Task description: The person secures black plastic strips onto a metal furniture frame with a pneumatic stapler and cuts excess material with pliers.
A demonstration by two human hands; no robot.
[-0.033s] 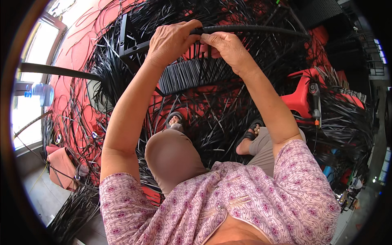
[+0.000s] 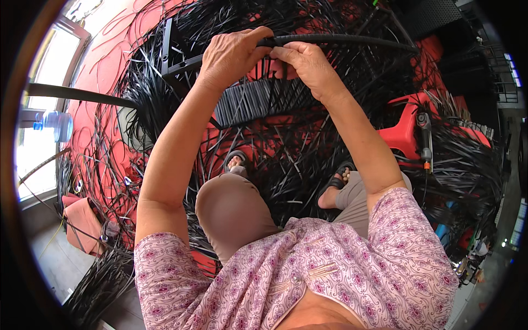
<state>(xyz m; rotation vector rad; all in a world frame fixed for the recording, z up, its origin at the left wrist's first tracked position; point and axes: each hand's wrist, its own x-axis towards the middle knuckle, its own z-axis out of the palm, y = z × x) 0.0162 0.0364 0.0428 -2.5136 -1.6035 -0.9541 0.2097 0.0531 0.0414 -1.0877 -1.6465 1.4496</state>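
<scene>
At the top middle, my left hand is wrapped round a curved black frame bar, its thumb and index finger reaching toward the right hand. My right hand is closed just below the bar, fingertips pinched on what looks like a flat black strip, mostly hidden by the fingers. The two hands nearly touch at the fingertips. Below them the frame carries a panel of closely woven black strips, with several strips running up toward the bar. An angled black metal leg of the frame shows left of my left hand.
Loose black strips cover much of the red floor covering around my feet. At the right stands a red plastic stool with a grey tool against it. A clear blue water bottle is by the window at the left.
My right hand has shifted very slightly left, closer to my left hand's fingertips. My left hand stays on the bar.
</scene>
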